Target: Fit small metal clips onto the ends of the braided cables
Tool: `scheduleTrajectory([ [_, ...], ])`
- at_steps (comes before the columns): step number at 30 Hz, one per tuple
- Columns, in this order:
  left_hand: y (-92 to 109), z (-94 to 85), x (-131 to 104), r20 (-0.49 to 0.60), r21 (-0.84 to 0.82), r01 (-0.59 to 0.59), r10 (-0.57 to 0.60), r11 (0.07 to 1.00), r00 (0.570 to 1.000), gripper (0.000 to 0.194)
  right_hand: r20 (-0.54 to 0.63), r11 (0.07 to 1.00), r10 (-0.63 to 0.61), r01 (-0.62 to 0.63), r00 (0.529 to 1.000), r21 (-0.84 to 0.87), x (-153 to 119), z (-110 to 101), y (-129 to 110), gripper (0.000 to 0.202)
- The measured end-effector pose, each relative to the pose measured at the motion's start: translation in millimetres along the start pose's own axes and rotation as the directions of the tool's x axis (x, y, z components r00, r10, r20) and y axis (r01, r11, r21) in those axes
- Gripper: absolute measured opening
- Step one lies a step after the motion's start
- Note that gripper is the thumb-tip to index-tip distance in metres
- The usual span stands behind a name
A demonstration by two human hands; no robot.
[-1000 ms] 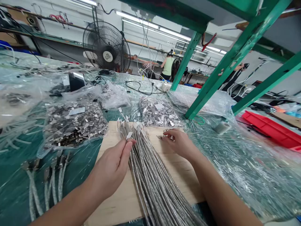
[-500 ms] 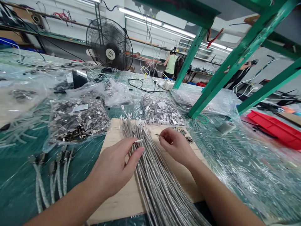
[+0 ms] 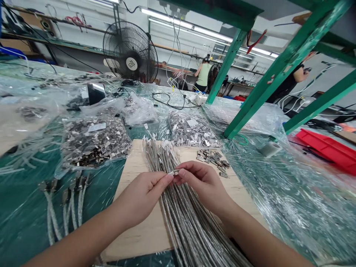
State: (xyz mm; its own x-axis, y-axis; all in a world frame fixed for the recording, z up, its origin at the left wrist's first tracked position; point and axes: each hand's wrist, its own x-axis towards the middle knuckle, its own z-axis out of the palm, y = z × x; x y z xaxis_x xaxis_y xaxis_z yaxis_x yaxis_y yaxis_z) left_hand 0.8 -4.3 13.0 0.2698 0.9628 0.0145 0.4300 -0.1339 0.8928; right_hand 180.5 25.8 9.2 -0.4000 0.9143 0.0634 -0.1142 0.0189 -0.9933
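Over a thick bundle of silvery cables (image 3: 191,218), my two hands meet fingertip to fingertip. My left hand (image 3: 147,196) pinches the white end of a cable (image 3: 171,173). Closed on a small metal connector shell (image 3: 176,171) is my right hand (image 3: 203,183), pressed against that white end; its fingers partly hide the shell. The bundle lies on a pale wooden board (image 3: 139,237), its white tips pointing away from me. Several loose metal connector shells (image 3: 213,159) lie on the board beyond my right hand.
Plastic bags of metal parts (image 3: 96,139) (image 3: 193,129) stand behind the board. Cables with metal ends (image 3: 73,196) lie at left. Green metal posts (image 3: 258,89), a tape roll (image 3: 269,149) and a red bin (image 3: 328,150) are at right. A black fan (image 3: 130,52) and a person (image 3: 203,76) are farther back.
My right hand has moved left from the loose shells, bringing a metal shell to the white cable end. My left hand has shifted slightly right, its thumb and finger now closed together.
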Motion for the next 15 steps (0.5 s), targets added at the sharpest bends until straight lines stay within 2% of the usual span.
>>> scheduleTrajectory([
  [4,-2.2,-4.7,2.3,0.086,-0.045,0.054,-0.05,0.997,0.995,0.043,-0.015,1.0,0.02,-0.02,1.0,0.008,1.2,-0.4,2.3,0.016],
  [8,-2.6,-8.8,3.6,0.15,-0.103,0.045,-0.029,0.994,0.988,0.042,-0.011,0.99,0.097,-0.095,0.995,0.101,2.0,1.3,3.2,0.019],
  [11,-1.0,-10.6,3.5,0.161,-0.097,0.04,-0.024,0.994,0.987,0.041,0.006,0.985,0.118,-0.117,0.993,0.127,2.4,2.1,4.2,0.019],
  [15,-2.3,-10.3,3.5,0.167,-0.102,0.051,-0.033,0.993,0.985,0.041,0.021,0.994,0.084,-0.086,0.996,0.066,1.7,2.9,7.0,0.017],
])
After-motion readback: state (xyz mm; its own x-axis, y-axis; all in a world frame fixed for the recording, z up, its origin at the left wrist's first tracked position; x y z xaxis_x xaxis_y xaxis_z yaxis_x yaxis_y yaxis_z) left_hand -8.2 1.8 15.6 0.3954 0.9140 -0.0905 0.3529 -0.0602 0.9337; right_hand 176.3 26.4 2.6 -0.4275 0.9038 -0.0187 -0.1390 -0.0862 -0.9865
